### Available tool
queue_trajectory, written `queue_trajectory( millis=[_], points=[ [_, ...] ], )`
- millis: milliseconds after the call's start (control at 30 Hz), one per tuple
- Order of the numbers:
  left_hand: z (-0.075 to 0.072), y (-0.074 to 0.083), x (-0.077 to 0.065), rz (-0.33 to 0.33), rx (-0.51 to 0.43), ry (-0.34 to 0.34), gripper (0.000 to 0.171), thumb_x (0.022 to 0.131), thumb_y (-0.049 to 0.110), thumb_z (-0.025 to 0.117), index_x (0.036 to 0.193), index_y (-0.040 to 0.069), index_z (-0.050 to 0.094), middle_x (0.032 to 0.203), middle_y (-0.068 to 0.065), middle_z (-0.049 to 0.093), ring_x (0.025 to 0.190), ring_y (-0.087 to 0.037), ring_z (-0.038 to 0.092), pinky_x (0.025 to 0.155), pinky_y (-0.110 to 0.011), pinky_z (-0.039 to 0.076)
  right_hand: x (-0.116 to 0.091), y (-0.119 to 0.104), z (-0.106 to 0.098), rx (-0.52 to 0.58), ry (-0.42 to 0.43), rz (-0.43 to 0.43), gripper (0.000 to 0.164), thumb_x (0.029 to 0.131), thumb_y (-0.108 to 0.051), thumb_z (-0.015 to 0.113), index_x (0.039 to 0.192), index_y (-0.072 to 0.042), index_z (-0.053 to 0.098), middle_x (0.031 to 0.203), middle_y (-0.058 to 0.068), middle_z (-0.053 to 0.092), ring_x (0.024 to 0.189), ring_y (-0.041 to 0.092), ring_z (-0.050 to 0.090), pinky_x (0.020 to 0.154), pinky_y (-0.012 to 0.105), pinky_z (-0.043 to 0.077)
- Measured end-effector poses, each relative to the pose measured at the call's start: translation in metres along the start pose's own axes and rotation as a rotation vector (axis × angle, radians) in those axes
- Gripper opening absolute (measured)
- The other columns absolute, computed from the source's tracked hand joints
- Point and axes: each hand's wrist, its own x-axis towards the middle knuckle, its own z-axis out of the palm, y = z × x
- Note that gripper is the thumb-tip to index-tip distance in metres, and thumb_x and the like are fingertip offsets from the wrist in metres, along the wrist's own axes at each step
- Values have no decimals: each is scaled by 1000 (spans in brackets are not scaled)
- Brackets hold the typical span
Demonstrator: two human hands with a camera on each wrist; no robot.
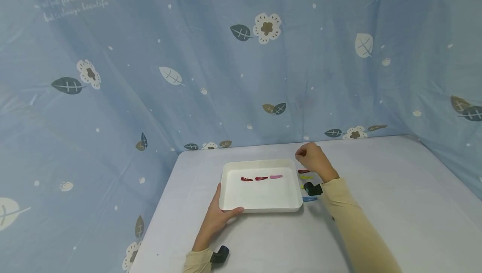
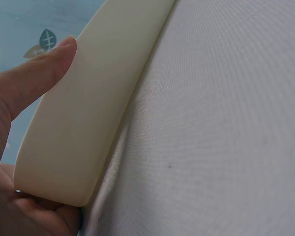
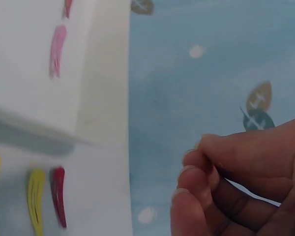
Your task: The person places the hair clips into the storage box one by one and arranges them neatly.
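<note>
My left hand [image 1: 216, 217] grips the near left corner of a white tray [image 1: 260, 199]. In the left wrist view the thumb lies along the tray's outer wall [image 2: 88, 108] and the fingers go under the corner. Inside the tray, two red hair clips [image 1: 261, 178] and a pink hair clip [image 1: 276, 176] lie in a row. Beyond the tray's far right corner, my right hand [image 1: 315, 160] is raised, thumb and fingertips together; nothing shows between them. Below it, a dark red hair clip [image 3: 59, 196] and yellow hair clips [image 3: 35, 199] lie beside the tray.
A blue hair clip [image 1: 310, 199] lies by the tray's near right corner, partly beneath the right wrist's black camera [image 1: 312, 189]. The white-covered table [image 1: 384, 181] meets a blue patterned curtain [image 1: 211, 97] at the back and left.
</note>
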Motion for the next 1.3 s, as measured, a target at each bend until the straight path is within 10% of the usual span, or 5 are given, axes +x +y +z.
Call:
queue_trajectory(
  millis=[933,1300],
  points=[
    [3,1,2,-20,17,10,126,77,40,92,167,6,10,173,-18,19,159,-44,23,124,-70,25,-35,81,-36,42,299,6,20,100,-9,64,109,7,74,102,27,74,89,35,69,75,42,56],
    [3,1,1,-29,24,18,128,75,39,93,167,8,10,173,-17,21,157,-45,27,122,-71,28,-29,100,-31,64,242,133,27,102,-13,62,116,8,70,111,30,70,93,37,66,72,35,56]
  ],
)
